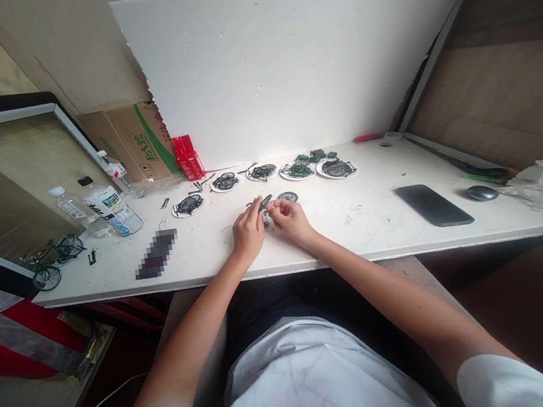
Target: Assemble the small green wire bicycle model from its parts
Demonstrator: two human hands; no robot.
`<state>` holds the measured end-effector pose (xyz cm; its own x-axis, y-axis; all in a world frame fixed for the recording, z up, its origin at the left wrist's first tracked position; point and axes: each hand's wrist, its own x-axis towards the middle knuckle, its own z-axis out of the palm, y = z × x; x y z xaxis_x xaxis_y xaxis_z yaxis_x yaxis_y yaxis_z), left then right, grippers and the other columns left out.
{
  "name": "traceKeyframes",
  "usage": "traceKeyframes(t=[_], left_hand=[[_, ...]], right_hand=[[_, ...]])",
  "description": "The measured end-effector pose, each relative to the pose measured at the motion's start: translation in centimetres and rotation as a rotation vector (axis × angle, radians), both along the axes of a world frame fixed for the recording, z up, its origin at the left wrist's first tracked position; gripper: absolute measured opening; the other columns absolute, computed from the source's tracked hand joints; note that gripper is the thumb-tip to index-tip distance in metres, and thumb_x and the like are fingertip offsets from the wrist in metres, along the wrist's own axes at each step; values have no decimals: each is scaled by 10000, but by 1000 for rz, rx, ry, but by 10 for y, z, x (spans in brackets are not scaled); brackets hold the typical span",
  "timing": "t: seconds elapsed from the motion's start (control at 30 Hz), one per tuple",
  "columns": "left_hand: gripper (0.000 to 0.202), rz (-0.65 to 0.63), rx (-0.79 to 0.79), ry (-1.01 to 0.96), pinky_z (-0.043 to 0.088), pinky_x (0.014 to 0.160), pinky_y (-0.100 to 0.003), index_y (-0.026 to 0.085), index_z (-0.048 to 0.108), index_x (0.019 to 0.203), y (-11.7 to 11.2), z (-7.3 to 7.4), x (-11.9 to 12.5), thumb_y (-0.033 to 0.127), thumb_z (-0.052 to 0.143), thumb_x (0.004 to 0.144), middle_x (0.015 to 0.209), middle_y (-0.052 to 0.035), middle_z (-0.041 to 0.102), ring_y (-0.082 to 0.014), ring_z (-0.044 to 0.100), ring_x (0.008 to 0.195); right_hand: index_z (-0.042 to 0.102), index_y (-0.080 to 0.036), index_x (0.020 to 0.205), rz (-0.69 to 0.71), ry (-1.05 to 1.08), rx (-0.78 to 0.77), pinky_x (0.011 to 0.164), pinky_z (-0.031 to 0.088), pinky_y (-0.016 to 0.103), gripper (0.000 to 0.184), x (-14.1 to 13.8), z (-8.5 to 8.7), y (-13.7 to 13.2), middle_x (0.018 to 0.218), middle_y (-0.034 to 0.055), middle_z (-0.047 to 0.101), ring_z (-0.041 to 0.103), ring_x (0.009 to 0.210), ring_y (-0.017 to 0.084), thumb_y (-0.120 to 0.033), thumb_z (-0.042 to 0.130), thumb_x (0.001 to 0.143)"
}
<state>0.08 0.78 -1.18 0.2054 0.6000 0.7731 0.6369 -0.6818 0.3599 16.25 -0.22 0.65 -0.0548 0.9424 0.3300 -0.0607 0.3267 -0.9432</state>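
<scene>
Over the middle of the white table, my left hand is closed on a small dark green model-bicycle part, thin and long. Its exact kind is too small to make out. My right hand is beside it, thumb and forefinger pinched together close to the green part. Whatever lies between those fingertips is hidden. Just behind my right hand, a small dark spoked wheel lies on the table. A little dark piece shows under the hands, partly covered.
White plates with small bicycle parts stand behind the hands, including a plate of green parts. An assembled model bicycle and bottles are left. A phone and a mouse lie right. A white board rises behind.
</scene>
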Motion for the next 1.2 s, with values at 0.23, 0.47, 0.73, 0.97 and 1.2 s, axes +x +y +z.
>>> traceKeyframes(t=[0.23, 0.47, 0.73, 0.97, 1.2], left_hand=[[468, -12, -4, 10, 569, 1160, -475, 197, 605, 1539, 0, -1, -1, 321, 425, 1125, 1481, -166, 693, -292, 707, 1340], [472, -21, 40, 28, 562, 1170, -467, 204, 581, 1557, 1, -2, -2, 257, 421, 1116, 1513, -158, 671, -279, 675, 1390], [411, -9, 7, -49, 582, 1131, -439, 200, 599, 1482, -2, 3, 0, 338, 428, 1135, 1460, -137, 713, -271, 705, 1342], [398, 72, -104, -333, 631, 960, -382, 218, 505, 1406, -3, 3, -1, 492, 474, 1119, 1295, -166, 768, -269, 786, 1150], [600, -191, -300, -719, 634, 1012, -385, 228, 366, 1457, 18, 4, 0, 685, 449, 1076, 1401, -216, 710, -238, 785, 1184]], right_hand=[[669, -221, 899, 57, 16, -12, 512, 341, 298, 575, 1, 3, -1, 592, -42, 508, 432, 503, 134, -785, 754, 822], [648, -221, 863, 129, 81, -73, 506, 279, 280, 617, 2, 5, 0, 550, -57, 493, 382, 486, 115, -804, 811, 742], [675, -219, 934, 88, 121, -110, 483, 289, 273, 546, 0, 7, -4, 592, -57, 507, 419, 486, 113, -735, 798, 802], [678, -222, 964, -30, 73, -46, 506, 375, 293, 458, -1, 2, -2, 626, -47, 492, 451, 510, 136, -680, 676, 930], [688, -200, 1155, -261, -105, 140, 793, 558, 357, 419, 3, -10, 5, 1179, 131, 744, 686, 945, 227, -570, 679, 960]])
